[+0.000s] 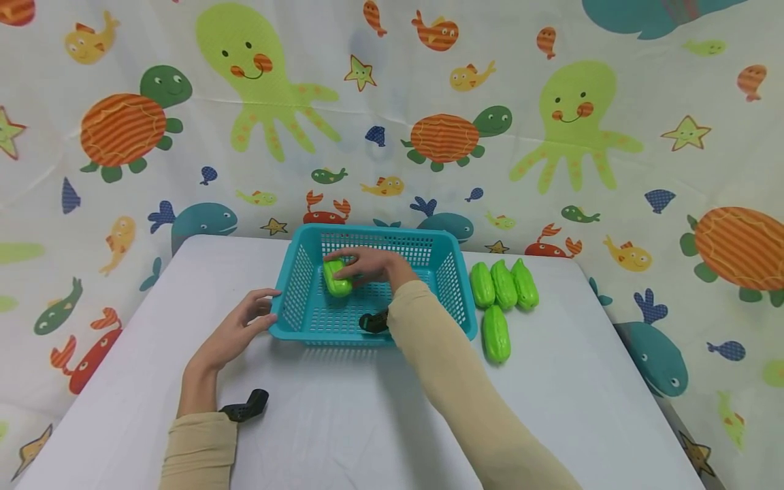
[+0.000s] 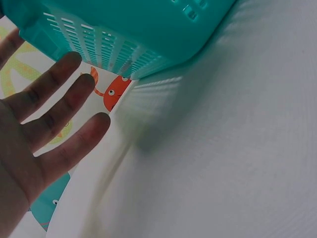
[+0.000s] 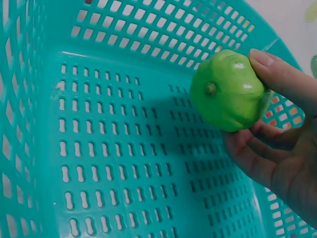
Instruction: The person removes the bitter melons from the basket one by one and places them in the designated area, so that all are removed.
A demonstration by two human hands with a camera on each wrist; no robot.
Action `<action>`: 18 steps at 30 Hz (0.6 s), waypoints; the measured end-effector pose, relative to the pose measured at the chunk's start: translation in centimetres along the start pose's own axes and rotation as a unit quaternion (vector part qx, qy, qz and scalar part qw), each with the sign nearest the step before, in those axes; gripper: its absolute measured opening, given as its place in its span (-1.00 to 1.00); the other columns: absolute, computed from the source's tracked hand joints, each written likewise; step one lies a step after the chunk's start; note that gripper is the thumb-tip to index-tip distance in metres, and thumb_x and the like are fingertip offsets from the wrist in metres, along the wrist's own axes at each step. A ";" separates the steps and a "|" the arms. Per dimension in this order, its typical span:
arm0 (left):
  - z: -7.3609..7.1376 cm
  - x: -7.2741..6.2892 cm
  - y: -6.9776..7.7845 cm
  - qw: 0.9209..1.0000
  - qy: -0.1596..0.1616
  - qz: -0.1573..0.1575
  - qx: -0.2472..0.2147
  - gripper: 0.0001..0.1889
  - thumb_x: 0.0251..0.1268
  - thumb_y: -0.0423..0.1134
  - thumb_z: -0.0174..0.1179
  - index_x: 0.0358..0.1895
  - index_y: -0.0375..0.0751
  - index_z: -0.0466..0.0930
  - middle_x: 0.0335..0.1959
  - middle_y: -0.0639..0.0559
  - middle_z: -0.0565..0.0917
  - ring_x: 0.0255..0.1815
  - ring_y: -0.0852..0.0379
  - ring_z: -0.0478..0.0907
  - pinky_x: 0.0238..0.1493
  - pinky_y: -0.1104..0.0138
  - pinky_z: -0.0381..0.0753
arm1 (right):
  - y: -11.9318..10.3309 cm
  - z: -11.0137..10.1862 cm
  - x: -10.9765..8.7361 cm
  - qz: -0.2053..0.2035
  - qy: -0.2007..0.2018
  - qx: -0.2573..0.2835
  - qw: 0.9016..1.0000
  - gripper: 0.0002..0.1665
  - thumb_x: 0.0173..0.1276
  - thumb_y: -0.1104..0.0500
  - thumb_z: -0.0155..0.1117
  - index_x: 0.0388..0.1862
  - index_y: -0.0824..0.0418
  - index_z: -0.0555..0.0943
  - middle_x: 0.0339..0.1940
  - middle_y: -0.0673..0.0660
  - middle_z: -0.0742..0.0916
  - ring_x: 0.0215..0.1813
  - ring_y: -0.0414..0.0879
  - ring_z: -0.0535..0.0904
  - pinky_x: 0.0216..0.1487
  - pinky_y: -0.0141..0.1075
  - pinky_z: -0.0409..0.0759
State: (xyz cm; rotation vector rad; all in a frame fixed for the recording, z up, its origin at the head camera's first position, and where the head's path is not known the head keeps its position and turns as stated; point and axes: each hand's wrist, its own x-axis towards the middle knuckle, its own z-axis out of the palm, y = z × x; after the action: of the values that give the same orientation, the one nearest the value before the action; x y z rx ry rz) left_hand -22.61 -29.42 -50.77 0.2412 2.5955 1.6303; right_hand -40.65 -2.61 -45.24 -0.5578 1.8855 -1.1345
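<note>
A turquoise plastic basket with slotted walls stands on the table. Inside its left part, my right hand holds a glossy green ribbed vegetable, gourd-like in shape. The right wrist view shows the thumb on one side of this vegetable and fingers beneath it, above the basket floor. At the basket's left front corner, my left hand has its fingertips at the rim. The left wrist view shows that hand's fingers spread and fairly straight beside the basket wall.
Several similar green vegetables lie right of the basket: a row at the back and one more in front of them. A white cloth covers the table. Behind it hangs a curtain printed with sea animals.
</note>
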 end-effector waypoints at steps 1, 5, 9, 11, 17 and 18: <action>0.1 0.0 0.0 1.000 0.000 -0.001 0.000 -0.42 0.48 -0.01 0.05 0.45 -0.07 0.15 0.32 -0.40 0.32 0.40 -0.49 0.13 0.20 -0.43 0.20 | 0.0 -0.1 -0.2 -0.002 -0.001 -0.003 1.000 -0.40 0.41 0.13 0.26 0.41 -0.08 0.40 0.25 0.15 0.43 0.20 0.04 0.43 0.29 0.03 0.46; 0.2 0.1 0.1 1.000 -0.001 -0.002 -0.002 -0.42 0.48 -0.01 0.06 0.45 -0.07 0.15 0.33 -0.40 0.32 0.40 -0.49 0.12 0.21 -0.43 0.19 | -0.2 -0.7 -0.9 -0.022 0.001 -0.009 1.000 -0.39 0.43 0.14 0.24 0.43 -0.05 0.38 0.28 0.17 0.43 0.21 0.06 0.43 0.31 0.06 0.44; 0.2 0.0 0.2 1.000 -0.002 -0.004 -0.003 -0.42 0.48 0.00 0.05 0.45 -0.07 0.15 0.34 -0.40 0.30 0.41 -0.49 0.11 0.21 -0.44 0.18 | -0.7 -1.4 -1.6 -0.048 0.012 -0.012 0.999 -0.41 0.43 0.14 0.23 0.42 -0.02 0.38 0.27 0.18 0.45 0.19 0.05 0.47 0.29 0.07 0.45; 0.2 0.0 0.2 1.000 -0.002 -0.006 -0.004 -0.42 0.48 0.00 0.05 0.45 -0.07 0.14 0.35 -0.40 0.29 0.41 -0.48 0.10 0.21 -0.44 0.17 | -1.0 -1.6 -1.9 -0.060 0.018 -0.016 0.998 -0.42 0.43 0.13 0.25 0.40 -0.02 0.39 0.26 0.17 0.47 0.18 0.04 0.49 0.28 0.07 0.46; 0.2 -0.1 0.2 1.000 -0.003 -0.008 -0.003 -0.42 0.48 0.00 0.06 0.44 -0.08 0.15 0.34 -0.40 0.29 0.41 -0.49 0.10 0.21 -0.44 0.18 | -2.1 -2.3 -3.2 -0.074 0.038 -0.028 0.996 -0.41 0.42 0.11 0.25 0.41 -0.04 0.38 0.26 0.19 0.48 0.16 0.03 0.53 0.27 0.05 0.48; 0.2 -0.1 0.3 1.000 -0.003 -0.010 -0.002 -0.41 0.47 0.00 0.06 0.44 -0.08 0.15 0.34 -0.40 0.29 0.41 -0.49 0.10 0.21 -0.44 0.17 | -2.3 -2.3 -3.5 -0.076 0.045 -0.029 0.996 -0.40 0.42 0.11 0.25 0.41 -0.04 0.38 0.27 0.19 0.47 0.18 0.02 0.52 0.26 0.03 0.48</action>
State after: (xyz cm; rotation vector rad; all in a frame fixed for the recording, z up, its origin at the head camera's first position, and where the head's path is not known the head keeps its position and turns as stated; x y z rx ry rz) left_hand -22.44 -29.10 -50.63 0.2190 2.5813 1.6266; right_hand -40.83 -0.10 -41.19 -0.7036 1.9857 -1.2223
